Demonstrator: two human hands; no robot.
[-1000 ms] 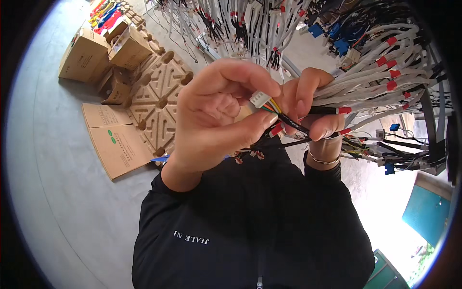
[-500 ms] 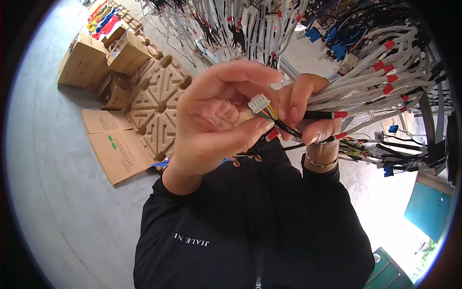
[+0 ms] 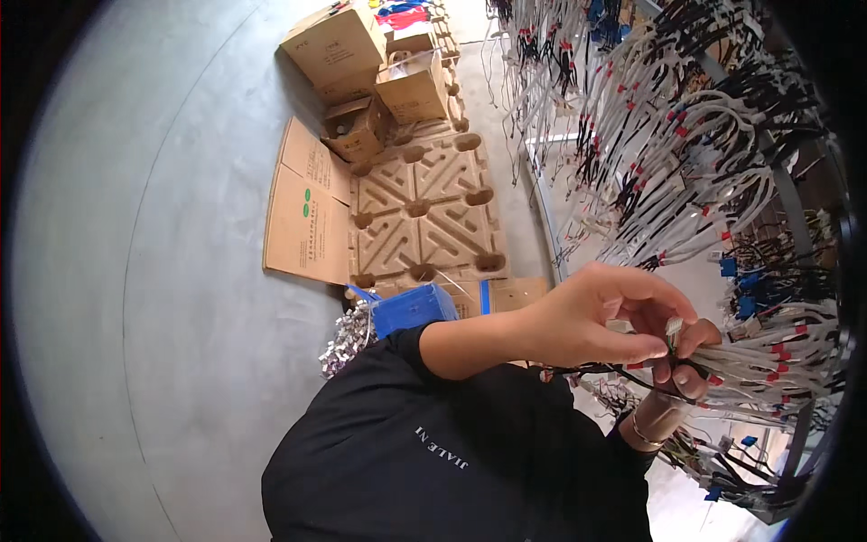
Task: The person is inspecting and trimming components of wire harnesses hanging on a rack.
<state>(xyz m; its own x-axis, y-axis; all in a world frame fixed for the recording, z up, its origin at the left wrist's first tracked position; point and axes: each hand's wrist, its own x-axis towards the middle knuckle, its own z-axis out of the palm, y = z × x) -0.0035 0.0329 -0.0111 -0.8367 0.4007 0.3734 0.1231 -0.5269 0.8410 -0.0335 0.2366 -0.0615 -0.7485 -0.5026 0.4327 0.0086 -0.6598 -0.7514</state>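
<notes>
Toward the right side, my left hand (image 3: 610, 316) curls its fingers and thumb around a small white multi-pin plug connector (image 3: 674, 326). Thin wires lead from the connector into a black-sleeved cable. My right hand (image 3: 677, 384), with a bracelet at the wrist, pinches this cable just below the connector. A black cable (image 3: 623, 369) hangs away from the hands to the left across my front. Right beside my right hand hangs a bundle of white-sleeved cables (image 3: 763, 361) with red bands. Part of the grip is hidden behind the fingers.
Many black and white wire harnesses (image 3: 668, 163) hang from a metal rack (image 3: 793, 203) at the right. Cardboard boxes (image 3: 334, 50) and a moulded brown pallet (image 3: 420, 208) stand on the floor. A blue box (image 3: 414, 309) lies nearer, by a pile of small metallic-looking pieces (image 3: 348, 341).
The view has turned left and takes in more floor, so both hands now appear farther right and lower. They keep the connector and its cable between them.
</notes>
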